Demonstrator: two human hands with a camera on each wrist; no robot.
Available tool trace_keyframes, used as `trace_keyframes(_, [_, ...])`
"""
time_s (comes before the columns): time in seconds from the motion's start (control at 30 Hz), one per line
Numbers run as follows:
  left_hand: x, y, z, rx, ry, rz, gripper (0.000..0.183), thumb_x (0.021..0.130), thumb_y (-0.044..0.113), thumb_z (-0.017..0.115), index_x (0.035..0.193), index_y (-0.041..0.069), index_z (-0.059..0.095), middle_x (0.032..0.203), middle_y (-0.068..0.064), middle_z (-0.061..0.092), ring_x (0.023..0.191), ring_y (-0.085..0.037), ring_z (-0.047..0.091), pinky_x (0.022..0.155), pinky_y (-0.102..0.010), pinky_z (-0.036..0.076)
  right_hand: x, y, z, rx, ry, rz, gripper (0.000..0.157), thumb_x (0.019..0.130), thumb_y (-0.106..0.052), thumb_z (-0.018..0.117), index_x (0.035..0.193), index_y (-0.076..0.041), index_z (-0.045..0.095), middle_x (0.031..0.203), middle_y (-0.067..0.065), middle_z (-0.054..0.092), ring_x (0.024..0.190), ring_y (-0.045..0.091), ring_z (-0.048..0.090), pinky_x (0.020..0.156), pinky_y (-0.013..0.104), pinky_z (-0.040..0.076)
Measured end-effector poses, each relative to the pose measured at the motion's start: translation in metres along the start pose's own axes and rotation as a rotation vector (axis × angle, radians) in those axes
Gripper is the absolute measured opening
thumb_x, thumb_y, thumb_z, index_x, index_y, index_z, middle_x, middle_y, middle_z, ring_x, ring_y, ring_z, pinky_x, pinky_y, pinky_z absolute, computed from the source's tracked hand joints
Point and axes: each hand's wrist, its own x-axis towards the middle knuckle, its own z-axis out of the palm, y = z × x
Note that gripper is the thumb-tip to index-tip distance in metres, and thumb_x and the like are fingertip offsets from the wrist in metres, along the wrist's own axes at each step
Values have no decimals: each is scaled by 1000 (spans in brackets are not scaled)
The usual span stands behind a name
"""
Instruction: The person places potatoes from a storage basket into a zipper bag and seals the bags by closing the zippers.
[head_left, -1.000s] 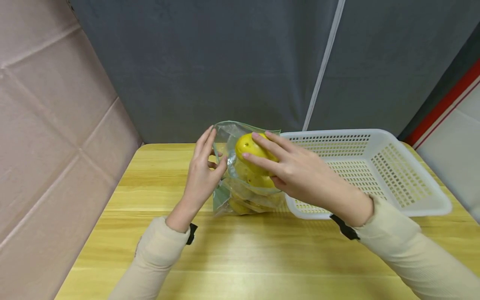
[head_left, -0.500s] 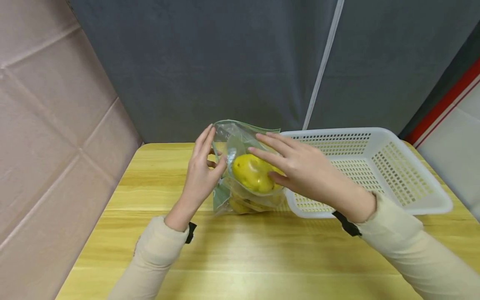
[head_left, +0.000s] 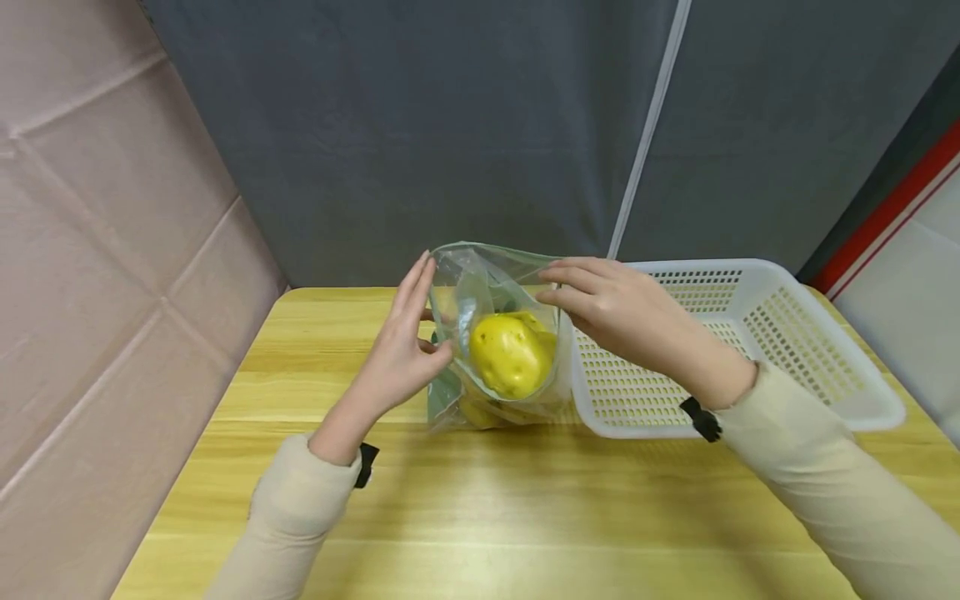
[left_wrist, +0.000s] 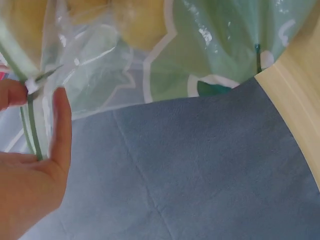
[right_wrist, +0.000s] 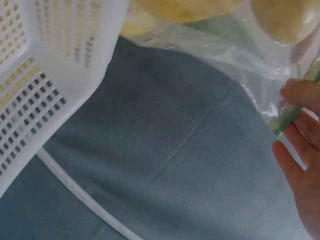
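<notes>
A clear zip bag (head_left: 480, 287) with green edging stands open-mouthed on the table, a yellow potato (head_left: 512, 354) at its mouth. More potatoes (left_wrist: 140, 22) show through the plastic lower down. My left hand (head_left: 400, 354) holds the bag's left rim; in the left wrist view the zip edge runs between its fingers and thumb. At the opposite corner my right hand (head_left: 622, 308) has the rim between its fingers, its thumb standing apart in the right wrist view. Neither hand touches the upper potato. The bag's green and white print (left_wrist: 172, 75) appears in the left wrist view.
A white perforated plastic basket (head_left: 750, 417) stands on the wooden table (head_left: 480, 517) to the right of the bag, partly behind my right forearm. A grey curtain (head_left: 420, 142) hangs behind the table, and a pinkish padded wall (head_left: 112, 275) rises at the left.
The right hand has let go of the potato, which dropped into the bag's mouth, and has moved right to the bag's rim. The left hand stays at the left rim.
</notes>
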Motion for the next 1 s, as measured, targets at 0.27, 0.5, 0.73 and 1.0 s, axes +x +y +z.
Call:
trace_keyframes(0.27, [-3,7,-8,6,-5,77,81,81,-20,47,152,10,24,162,-5,8,103,-26,62,59,-19,49,-4,12,1,-34,103,0,22,75,7,73,91,-6,69,95,8,70,94,24,64,83,35,55])
trace_keyframes(0.5, [-3,13,-21,-1,138,104,65,81,-20,43,141,5,43,158,-9,20,99,-28,64,60,-17,50,-4,20,-6,-73,175,18,17,75,5,73,88,-6,72,85,7,70,83,24,63,73,36,56])
trace_keyframes(0.73, [-1,2,-34,-6,248,63,52,85,-13,46,135,-3,41,150,-12,36,103,-32,62,74,-18,54,-5,25,-1,-71,237,86,35,75,1,76,108,-5,68,83,10,70,75,24,64,68,36,57])
trace_keyframes(1.0, [-2,-13,-43,161,98,-129,26,101,23,46,114,4,58,113,-15,69,98,-29,66,83,-43,56,-3,22,5,-51,244,151,36,76,-2,76,112,-3,68,85,12,70,78,27,62,71,37,55])
